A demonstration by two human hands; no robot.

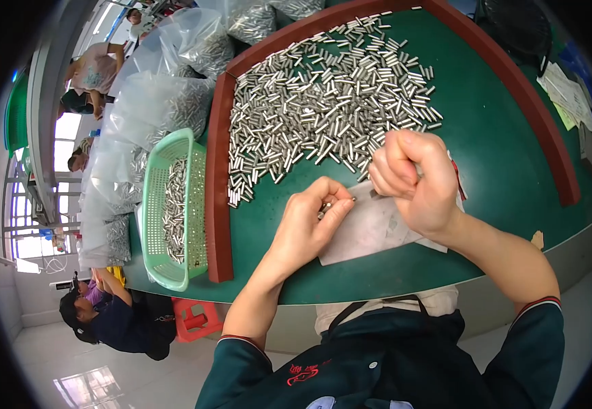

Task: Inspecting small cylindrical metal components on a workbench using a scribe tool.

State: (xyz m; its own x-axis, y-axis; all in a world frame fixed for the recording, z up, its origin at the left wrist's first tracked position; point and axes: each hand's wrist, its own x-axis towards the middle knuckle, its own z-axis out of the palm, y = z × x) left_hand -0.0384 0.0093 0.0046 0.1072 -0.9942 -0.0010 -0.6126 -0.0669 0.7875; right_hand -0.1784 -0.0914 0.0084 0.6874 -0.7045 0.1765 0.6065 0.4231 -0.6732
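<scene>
A few short, silvery metal cylinders point(324, 210) sit in the left hand point(305, 221), the fingers bent round them and the thumb pressing alongside. At 2 o'clock from it, the right hand point(415, 178) is clenched into a fist; whether anything is inside cannot be told. Under and between the hands, toward 4 o'clock, lies a smudged, whitish flat sheet point(357, 238).

The likeliest mishap is a dropped piece: the cylinders are small and smooth, and a loosened thumb could free one. It could roll toward 6 o'clock, where the green-topped bench point(493, 150) shows no raised edge, and fall to the floor. At 12 o'clock, the loose, wide heap of matching metal cylinders point(330, 102) reaches close to the right hand, so a careless knuckle could scatter some, or mix held pieces back in. The reddish-brown straight-sided border point(219, 198) would stop strays toward 9 o'clock. Just beyond it, the pale green, perforated plastic basket point(197, 218) could spill if knocked. Clear plastic bags of metal pieces point(139, 102) stand at 10 o'clock.

As for writing, red embroidery point(303, 373) marks the dark green shirt point(405, 354) at 6 o'clock; the loose pale papers point(565, 92) at 2 o'clock are too small to read.
</scene>
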